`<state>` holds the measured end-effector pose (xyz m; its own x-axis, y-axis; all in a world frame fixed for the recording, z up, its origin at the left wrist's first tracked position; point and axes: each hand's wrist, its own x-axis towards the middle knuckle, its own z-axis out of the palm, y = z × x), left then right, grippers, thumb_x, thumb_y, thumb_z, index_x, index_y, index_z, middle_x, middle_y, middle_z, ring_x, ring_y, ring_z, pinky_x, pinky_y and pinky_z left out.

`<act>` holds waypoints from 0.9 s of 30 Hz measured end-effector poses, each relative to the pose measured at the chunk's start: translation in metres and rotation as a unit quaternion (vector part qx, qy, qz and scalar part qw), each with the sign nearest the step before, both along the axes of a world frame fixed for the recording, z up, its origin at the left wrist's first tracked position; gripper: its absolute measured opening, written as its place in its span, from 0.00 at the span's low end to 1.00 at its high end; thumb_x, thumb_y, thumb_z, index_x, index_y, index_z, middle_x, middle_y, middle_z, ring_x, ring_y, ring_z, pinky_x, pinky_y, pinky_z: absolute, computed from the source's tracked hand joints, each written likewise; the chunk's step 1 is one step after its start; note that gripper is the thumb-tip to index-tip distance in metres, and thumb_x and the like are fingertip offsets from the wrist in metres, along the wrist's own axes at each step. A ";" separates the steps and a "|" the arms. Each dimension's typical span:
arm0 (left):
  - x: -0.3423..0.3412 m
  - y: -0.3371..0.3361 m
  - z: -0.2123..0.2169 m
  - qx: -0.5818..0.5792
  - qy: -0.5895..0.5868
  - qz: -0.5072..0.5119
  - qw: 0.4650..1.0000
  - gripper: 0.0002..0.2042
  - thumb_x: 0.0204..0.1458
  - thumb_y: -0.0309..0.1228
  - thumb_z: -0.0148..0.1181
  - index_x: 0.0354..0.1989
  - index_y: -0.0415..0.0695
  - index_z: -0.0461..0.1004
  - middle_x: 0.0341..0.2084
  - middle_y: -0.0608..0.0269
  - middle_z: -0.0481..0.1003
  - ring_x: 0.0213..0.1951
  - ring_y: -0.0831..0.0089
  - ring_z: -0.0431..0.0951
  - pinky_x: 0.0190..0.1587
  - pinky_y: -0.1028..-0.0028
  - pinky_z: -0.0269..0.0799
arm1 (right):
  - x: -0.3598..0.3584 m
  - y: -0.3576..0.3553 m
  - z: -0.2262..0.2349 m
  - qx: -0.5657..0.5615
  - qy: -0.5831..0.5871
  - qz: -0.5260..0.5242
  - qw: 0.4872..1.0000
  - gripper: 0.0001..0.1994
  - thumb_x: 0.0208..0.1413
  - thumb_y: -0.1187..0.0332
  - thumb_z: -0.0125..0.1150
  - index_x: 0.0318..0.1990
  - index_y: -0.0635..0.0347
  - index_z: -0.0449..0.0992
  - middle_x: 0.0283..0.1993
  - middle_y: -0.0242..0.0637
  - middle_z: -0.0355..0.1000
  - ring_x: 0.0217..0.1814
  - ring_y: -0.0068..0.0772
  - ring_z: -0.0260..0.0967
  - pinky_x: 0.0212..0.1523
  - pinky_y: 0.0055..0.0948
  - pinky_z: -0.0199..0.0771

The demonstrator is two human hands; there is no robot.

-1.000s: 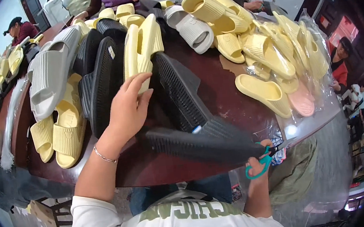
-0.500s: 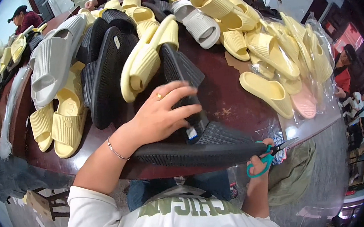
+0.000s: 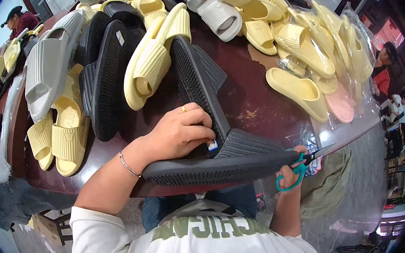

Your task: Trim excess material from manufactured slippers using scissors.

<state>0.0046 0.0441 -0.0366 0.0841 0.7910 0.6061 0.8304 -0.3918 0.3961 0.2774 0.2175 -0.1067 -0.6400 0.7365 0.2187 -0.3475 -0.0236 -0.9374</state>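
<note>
In front of me a black slide slipper (image 3: 226,165) lies on its side along the table's near edge, its ribbed strap facing away from me. My left hand (image 3: 179,133) has its fingers curled together just above a small white-and-blue tag (image 3: 212,145) by the strap; what they pinch is hidden. A second black slipper (image 3: 198,85) stretches away behind those fingers, tread showing. At the right end of the near slipper, my right hand (image 3: 289,176) is closed around teal-handled scissors (image 3: 295,175), blades pointing right. Its fingers touch that slipper's end.
Yellow slippers (image 3: 150,65), a grey pair (image 3: 53,67) and black slippers (image 3: 108,82) crowd the dark red table (image 3: 253,95). At right, more yellow slippers (image 3: 301,92) and a pink one (image 3: 341,106) lie among clear plastic bags. Other people sit around the room.
My left hand has come down toward me and its spread fingers have curled together near the tag. The scissors have shifted slightly right, still in my right hand.
</note>
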 end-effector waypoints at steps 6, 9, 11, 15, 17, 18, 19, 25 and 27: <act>0.003 0.000 -0.004 0.000 -0.003 -0.009 1.000 0.13 0.27 0.20 0.63 0.26 0.45 0.74 0.29 0.66 0.69 0.33 0.65 0.70 0.34 0.70 0.69 | 0.000 0.001 -0.001 0.039 0.000 -0.010 0.999 0.27 0.36 0.63 0.69 0.41 0.57 0.57 0.32 0.32 0.67 0.35 0.24 0.65 0.40 0.26 0.66; 0.005 0.000 -0.002 -0.019 0.007 -0.011 1.000 0.12 0.27 0.19 0.62 0.25 0.43 0.73 0.30 0.64 0.68 0.35 0.64 0.70 0.35 0.69 0.68 | 0.000 0.001 -0.002 0.045 0.006 -0.012 0.999 0.27 0.37 0.62 0.68 0.41 0.57 0.57 0.33 0.32 0.67 0.35 0.24 0.65 0.40 0.25 0.66; 0.006 0.000 -0.001 -0.037 0.022 -0.014 0.999 0.12 0.28 0.18 0.60 0.25 0.42 0.72 0.33 0.61 0.68 0.36 0.63 0.70 0.37 0.69 0.68 | 0.000 0.002 -0.002 0.045 0.007 -0.011 0.999 0.26 0.39 0.61 0.67 0.41 0.57 0.57 0.33 0.33 0.67 0.34 0.24 0.65 0.40 0.25 0.65; 0.001 -0.004 0.006 -0.090 0.047 -0.040 0.994 0.11 0.30 0.18 0.58 0.26 0.41 0.70 0.38 0.58 0.67 0.39 0.60 0.70 0.41 0.68 0.68 | -0.005 -0.004 0.005 0.048 -0.007 -0.034 0.998 0.25 0.38 0.64 0.65 0.41 0.57 0.57 0.32 0.31 0.66 0.34 0.23 0.65 0.39 0.24 0.65; -0.006 -0.008 0.012 -0.115 0.032 -0.063 0.991 0.10 0.31 0.17 0.58 0.27 0.40 0.70 0.40 0.57 0.67 0.39 0.61 0.70 0.41 0.68 0.68 | -0.003 0.002 0.001 0.071 -0.018 -0.033 0.997 0.24 0.37 0.66 0.64 0.41 0.57 0.58 0.32 0.30 0.66 0.34 0.23 0.64 0.39 0.24 0.65; -0.010 -0.011 0.015 -0.140 0.019 -0.086 0.986 0.10 0.33 0.17 0.57 0.27 0.40 0.69 0.41 0.57 0.66 0.39 0.62 0.70 0.42 0.68 0.68 | -0.002 0.006 -0.002 0.094 -0.028 -0.031 0.995 0.24 0.36 0.67 0.64 0.41 0.57 0.58 0.32 0.30 0.65 0.34 0.23 0.64 0.39 0.24 0.64; -0.013 -0.014 0.019 -0.165 0.006 -0.109 0.980 0.09 0.34 0.17 0.57 0.27 0.40 0.68 0.43 0.57 0.66 0.39 0.63 0.70 0.42 0.69 0.68 | -0.001 0.008 -0.003 0.117 -0.037 -0.029 0.992 0.24 0.35 0.68 0.63 0.41 0.57 0.58 0.32 0.29 0.64 0.34 0.23 0.63 0.39 0.24 0.64; -0.007 -0.026 0.051 -0.049 -0.329 0.051 0.942 0.06 0.42 0.17 0.56 0.27 0.38 0.67 0.36 0.56 0.70 0.37 0.68 0.72 0.41 0.71 0.69 | 0.006 0.000 0.005 0.088 -0.113 -0.066 0.987 0.23 0.33 0.70 0.63 0.40 0.56 0.61 0.33 0.29 0.63 0.35 0.22 0.62 0.39 0.25 0.64; 0.018 -0.026 0.065 0.018 -0.364 0.028 0.931 0.07 0.42 0.17 0.57 0.29 0.38 0.67 0.31 0.57 0.72 0.36 0.70 0.73 0.39 0.74 0.69 | -0.006 -0.012 0.020 -0.016 -0.120 -0.055 0.991 0.22 0.34 0.73 0.65 0.40 0.55 0.63 0.34 0.29 0.63 0.35 0.23 0.62 0.40 0.26 0.65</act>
<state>0.0222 0.0184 0.0286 -0.3998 0.7600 0.5124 0.3665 -0.3798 0.8494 0.2718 0.2058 -0.0865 -0.5862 0.8089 0.0451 -0.1162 -0.0289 -0.9928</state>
